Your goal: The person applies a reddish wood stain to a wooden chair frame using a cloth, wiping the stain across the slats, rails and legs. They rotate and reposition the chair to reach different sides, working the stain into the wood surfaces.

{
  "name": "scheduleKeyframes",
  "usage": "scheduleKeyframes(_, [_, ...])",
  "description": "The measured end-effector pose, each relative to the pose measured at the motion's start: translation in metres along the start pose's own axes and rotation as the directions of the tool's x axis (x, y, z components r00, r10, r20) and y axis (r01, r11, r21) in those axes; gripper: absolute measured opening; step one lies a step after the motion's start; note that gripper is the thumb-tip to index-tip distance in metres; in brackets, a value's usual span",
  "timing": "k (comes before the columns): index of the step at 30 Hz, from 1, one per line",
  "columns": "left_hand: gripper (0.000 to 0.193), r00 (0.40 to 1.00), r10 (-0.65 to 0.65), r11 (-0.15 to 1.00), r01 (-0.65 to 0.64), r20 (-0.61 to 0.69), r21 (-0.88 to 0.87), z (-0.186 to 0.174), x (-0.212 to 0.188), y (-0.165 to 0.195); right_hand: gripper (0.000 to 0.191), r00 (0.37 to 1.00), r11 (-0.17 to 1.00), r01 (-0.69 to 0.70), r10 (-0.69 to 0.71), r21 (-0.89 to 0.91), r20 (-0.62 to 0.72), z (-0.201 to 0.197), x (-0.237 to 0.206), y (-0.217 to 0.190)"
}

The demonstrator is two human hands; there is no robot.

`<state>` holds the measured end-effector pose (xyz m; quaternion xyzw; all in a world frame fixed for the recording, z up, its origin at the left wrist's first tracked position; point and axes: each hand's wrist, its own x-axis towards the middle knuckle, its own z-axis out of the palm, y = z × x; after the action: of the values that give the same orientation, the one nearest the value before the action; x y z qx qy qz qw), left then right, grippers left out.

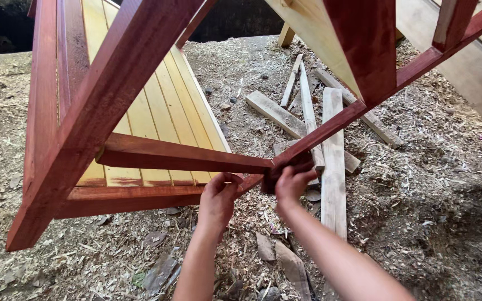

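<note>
Both hands up at a corner joint of a red-stained wooden furniture frame [112, 83], which stands tilted on the sawdust-covered floor [430, 184]. Left hand [218, 198] curls its fingers over the lower rail [179, 156]. Right hand [291, 181] grips the joint where the rails meet. Pale yellow slat panel [157, 111] sits inside the frame. Loose wood offcuts [333, 150] lie just behind the joint.
</note>
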<state>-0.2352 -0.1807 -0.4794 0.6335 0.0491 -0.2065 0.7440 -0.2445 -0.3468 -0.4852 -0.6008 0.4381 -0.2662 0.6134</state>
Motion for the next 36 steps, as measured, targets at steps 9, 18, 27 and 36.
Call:
scheduleKeyframes(9, [0.026, 0.993, 0.057, 0.951, -0.022, -0.106, 0.309, 0.011, 0.002, 0.001, 0.045, 0.861, 0.897, -0.196, 0.350, -0.395, 0.368, -0.025, -0.027, 0.018])
scheduleKeyframes(18, [0.046, 0.962, -0.272, 0.653, 0.205, -0.027, 0.729, 0.091, -0.071, 0.125, 0.043, 0.887, 0.922, -0.387, 0.372, 0.002, 0.273, -0.124, -0.011, -0.163])
scheduleKeyframes(27, [0.078, 0.949, -0.301, 0.764, 0.185, 0.089, 0.618, 0.135, -0.163, 0.342, 0.039, 0.849, 0.904, -0.413, 0.339, 0.109, 0.406, -0.134, -0.143, -0.414])
scheduleKeyframes(36, [0.054, 0.885, -0.451, 0.884, 0.460, 0.112, -0.079, 0.040, -0.240, 0.641, 0.047, 0.646, 0.904, -0.425, 0.345, -0.055, 0.680, -0.059, -0.285, -0.666])
